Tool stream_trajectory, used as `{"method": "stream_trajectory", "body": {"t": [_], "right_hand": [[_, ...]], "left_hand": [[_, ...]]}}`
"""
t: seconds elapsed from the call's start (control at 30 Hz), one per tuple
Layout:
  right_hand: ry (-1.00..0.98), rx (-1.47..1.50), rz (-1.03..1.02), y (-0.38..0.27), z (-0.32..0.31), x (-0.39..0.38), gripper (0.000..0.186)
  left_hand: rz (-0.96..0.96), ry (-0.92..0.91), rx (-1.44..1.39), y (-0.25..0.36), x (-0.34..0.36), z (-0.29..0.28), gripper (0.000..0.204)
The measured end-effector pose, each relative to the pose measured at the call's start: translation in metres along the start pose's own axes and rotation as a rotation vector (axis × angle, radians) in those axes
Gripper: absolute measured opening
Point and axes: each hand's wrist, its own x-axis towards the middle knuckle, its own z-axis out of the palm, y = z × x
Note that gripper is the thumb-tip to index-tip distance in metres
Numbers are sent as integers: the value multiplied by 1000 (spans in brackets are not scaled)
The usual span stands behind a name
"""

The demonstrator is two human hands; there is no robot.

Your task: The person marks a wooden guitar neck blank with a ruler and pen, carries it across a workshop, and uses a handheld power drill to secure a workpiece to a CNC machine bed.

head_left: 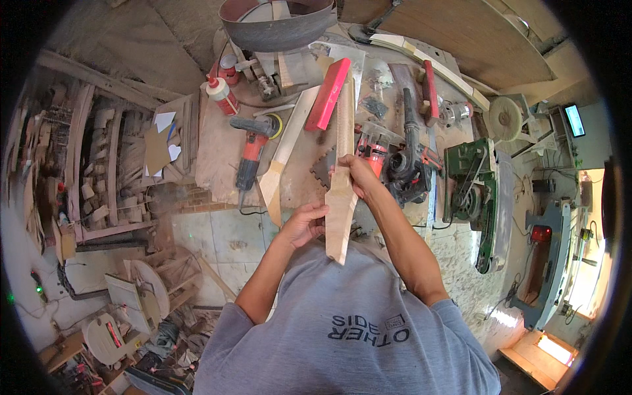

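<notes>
A long pale wooden blank (340,217), slim at its far part and wider toward me, is held upright before my chest. My right hand (359,174) wraps round its narrower middle. Lower down, my left hand (305,224) has its thumb and curled fingers on the blank's left edge; some fingertips are hidden behind it. On the bench just left lies a similar pale wooden piece (289,141) with a pointed near end. A red bar-shaped block (328,95) rests beside the blank's far end.
The workbench (217,151) carries an orange-and-black sander (251,155), a red-and-white bottle (222,96), a red power tool (374,155) and a black blower (409,164). Right stands a green machine (469,191); a broad sanding belt (276,29) overhangs the far side. Wood-filled shelves (79,158) stand left.
</notes>
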Motion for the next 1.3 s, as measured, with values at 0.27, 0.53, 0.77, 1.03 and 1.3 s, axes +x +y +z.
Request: {"method": "stream_trajectory", "body": {"t": [0.27, 0.53, 0.77, 1.03, 1.3], "right_hand": [[46, -177, -142, 0, 9, -3, 21], [-55, -7, -163, -17, 10, -15, 23], [-399, 329, 40, -23, -11, -28, 53], [-275, 75, -25, -1, -34, -57, 45], [18, -422, -377, -39, -160, -124, 37]], "left_hand": [[22, -83, -91, 4, 0, -9, 36], [148, -52, -67, 11, -4, 26, 41], [7, -370, -86, 16, 8, 52, 80], [-60, -367, -311, -20, -4, 134, 92], [-41, 184, 5, -28, -14, 134, 73]]}}
